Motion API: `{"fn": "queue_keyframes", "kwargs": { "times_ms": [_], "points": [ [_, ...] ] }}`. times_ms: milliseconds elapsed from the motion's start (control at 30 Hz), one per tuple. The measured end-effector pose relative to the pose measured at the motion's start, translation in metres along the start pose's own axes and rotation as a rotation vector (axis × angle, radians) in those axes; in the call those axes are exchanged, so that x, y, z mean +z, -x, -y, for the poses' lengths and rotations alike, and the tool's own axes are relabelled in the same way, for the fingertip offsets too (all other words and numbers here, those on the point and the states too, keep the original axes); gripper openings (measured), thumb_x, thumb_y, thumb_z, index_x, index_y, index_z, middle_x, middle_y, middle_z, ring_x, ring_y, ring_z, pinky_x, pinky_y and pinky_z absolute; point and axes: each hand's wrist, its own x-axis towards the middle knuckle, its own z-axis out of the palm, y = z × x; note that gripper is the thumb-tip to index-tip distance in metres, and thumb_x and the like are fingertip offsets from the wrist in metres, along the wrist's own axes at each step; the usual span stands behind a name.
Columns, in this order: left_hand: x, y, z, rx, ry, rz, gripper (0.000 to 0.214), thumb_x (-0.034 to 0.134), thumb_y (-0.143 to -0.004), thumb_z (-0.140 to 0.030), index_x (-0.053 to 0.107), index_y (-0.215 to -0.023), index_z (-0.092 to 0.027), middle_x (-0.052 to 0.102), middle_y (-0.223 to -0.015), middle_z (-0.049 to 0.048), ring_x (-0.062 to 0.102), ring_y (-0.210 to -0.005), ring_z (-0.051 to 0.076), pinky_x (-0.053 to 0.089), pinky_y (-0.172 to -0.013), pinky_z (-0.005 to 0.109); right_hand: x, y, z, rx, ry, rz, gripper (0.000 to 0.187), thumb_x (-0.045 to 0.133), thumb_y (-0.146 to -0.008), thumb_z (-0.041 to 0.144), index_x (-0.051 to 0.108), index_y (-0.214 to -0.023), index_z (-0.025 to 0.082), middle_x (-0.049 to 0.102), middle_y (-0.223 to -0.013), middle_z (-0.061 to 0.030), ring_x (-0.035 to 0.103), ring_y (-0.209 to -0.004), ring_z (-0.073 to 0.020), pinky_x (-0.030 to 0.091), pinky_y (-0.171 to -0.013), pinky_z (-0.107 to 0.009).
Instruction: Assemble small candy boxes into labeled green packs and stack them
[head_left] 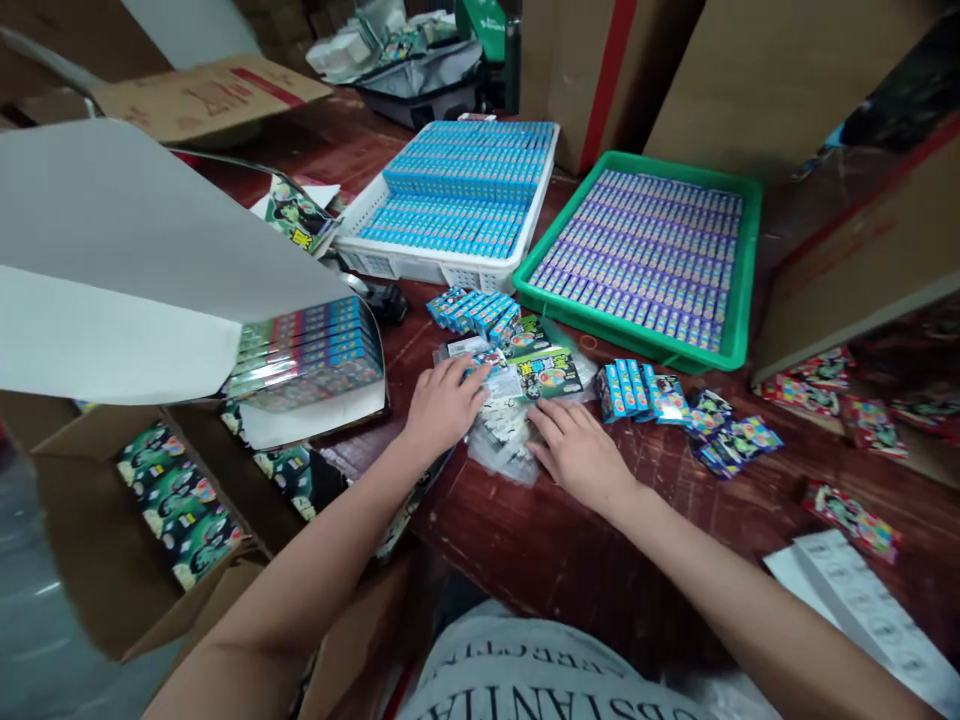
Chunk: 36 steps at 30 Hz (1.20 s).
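A clear plastic bag (510, 462) with green-and-black printed packaging (551, 373) lies on the dark red table in front of me. My left hand (447, 402) rests on the left side of this pile, fingers stretched out, touching a small blue-and-white printed piece (491, 375). My right hand (581, 448) lies on the bag's right edge with its fingers extended and slightly apart. Just beyond the bag sits a cluster of small blue boxes (480, 312). More blue boxes (626, 390) stand right of it, beside dark purple packets (735, 445).
Behind are a white basket (427, 270) of blue boxes and a green tray (637, 345) of purple boxes. At left, an open display carton (315, 425) holds rows of boxes, above a cardboard box (82, 540). Red packets (855, 518) and white card (862, 600) lie right.
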Motion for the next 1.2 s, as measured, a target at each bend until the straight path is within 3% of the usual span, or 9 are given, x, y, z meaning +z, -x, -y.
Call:
{"fn": "queue_keyframes", "kwargs": {
  "times_ms": [133,233,433,567,700,833,1033,1133,1200],
  "points": [
    [-0.007,-0.026,-0.023,0.060,-0.052,-0.036,0.051,0.052,-0.099,-0.044,0.054,-0.144,-0.018,0.044,-0.158,0.0161,0.038,-0.144,0.036,0.032,-0.116,0.052,-0.005,-0.026,-0.029,-0.109,0.082,-0.002,0.049,0.042,-0.104,0.024,0.048,-0.150,0.008,0.042,-0.160,-0.0190,0.041,-0.147,-0.0326,0.035,-0.120,-0.050],
    [-0.011,-0.042,-0.044,0.203,0.015,0.058,0.051,0.051,-0.101,-0.043,0.051,-0.145,-0.018,0.050,-0.154,0.0131,0.039,-0.144,0.030,0.028,-0.120,0.044,-0.009,-0.038,-0.052,-0.224,0.081,0.025,0.042,0.039,-0.103,0.014,0.059,-0.139,0.010,0.054,-0.151,-0.0181,0.055,-0.135,-0.0289,0.044,-0.112,-0.044],
    [-0.007,-0.098,-0.065,0.028,0.014,0.266,0.082,0.083,-0.075,-0.037,0.048,-0.142,-0.007,0.058,-0.140,0.0263,0.051,-0.134,0.039,0.041,-0.109,0.046,-0.040,-0.034,-0.072,-0.347,0.085,0.024,0.034,0.045,-0.102,0.015,0.065,-0.129,0.016,0.075,-0.111,-0.0124,0.071,-0.096,-0.0237,0.055,-0.085,-0.038],
    [-0.025,-0.118,-0.072,-0.006,0.026,0.264,0.049,0.079,-0.078,-0.031,0.064,-0.120,-0.012,0.071,-0.115,0.0196,0.066,-0.113,0.034,0.050,-0.095,0.041,-0.071,-0.013,-0.072,-0.270,0.049,-0.102,0.037,0.039,-0.104,0.016,0.062,-0.133,0.017,0.071,-0.121,-0.0133,0.067,-0.108,-0.0266,0.055,-0.092,-0.043],
    [-0.066,-0.089,-0.089,0.165,0.212,0.261,0.023,0.057,-0.097,-0.036,0.069,-0.108,-0.021,0.074,-0.106,0.0078,0.068,-0.104,0.026,0.050,-0.091,0.035,-0.093,0.017,-0.066,0.000,-0.248,-0.389,0.035,0.047,-0.103,0.025,0.058,-0.136,0.019,0.062,-0.138,-0.0136,0.060,-0.127,-0.0268,0.052,-0.105,-0.044],
    [-0.077,-0.032,-0.117,0.299,0.757,0.368,0.025,0.053,-0.100,-0.038,0.071,-0.109,-0.024,0.075,-0.097,0.0004,0.068,-0.089,0.020,0.051,-0.084,0.032,-0.101,0.049,-0.054,0.142,-0.481,-0.428,0.032,0.060,-0.098,0.033,0.061,-0.127,0.020,0.068,-0.124,-0.0122,0.065,-0.117,-0.0252,0.053,-0.100,-0.041],
    [-0.039,0.028,-0.155,0.085,1.081,0.507,0.025,0.056,-0.098,-0.032,0.073,-0.113,-0.023,0.077,-0.106,0.0030,0.070,-0.098,0.021,0.054,-0.090,0.035,-0.112,0.106,-0.050,0.202,-0.631,-0.063,0.023,0.067,-0.094,0.040,0.066,-0.080,0.022,0.067,-0.072,0.0013,0.061,-0.065,-0.0148,0.046,-0.062,-0.029],
    [-0.034,0.034,-0.167,0.088,1.269,0.814,0.043,0.070,-0.087,-0.027,0.065,-0.130,-0.026,0.076,-0.115,0.0062,0.071,-0.108,0.025,0.056,-0.096,0.042,-0.129,0.129,-0.060,0.024,-0.662,0.147,0.015,0.066,-0.095,0.036,0.075,-0.088,0.028,0.072,-0.079,0.0012,0.070,-0.080,-0.0181,0.052,-0.087,-0.039],
    [-0.035,0.033,-0.173,0.090,1.372,1.021,0.059,0.079,-0.078,-0.022,0.060,-0.134,-0.027,0.075,-0.119,0.0089,0.072,-0.108,0.027,0.057,-0.095,0.045,-0.139,0.140,-0.067,-0.059,-0.710,0.221,0.013,0.065,-0.096,0.034,0.077,-0.099,0.034,0.076,-0.096,0.0016,0.071,-0.108,-0.0219,0.041,-0.111,-0.053]
  ]
}}
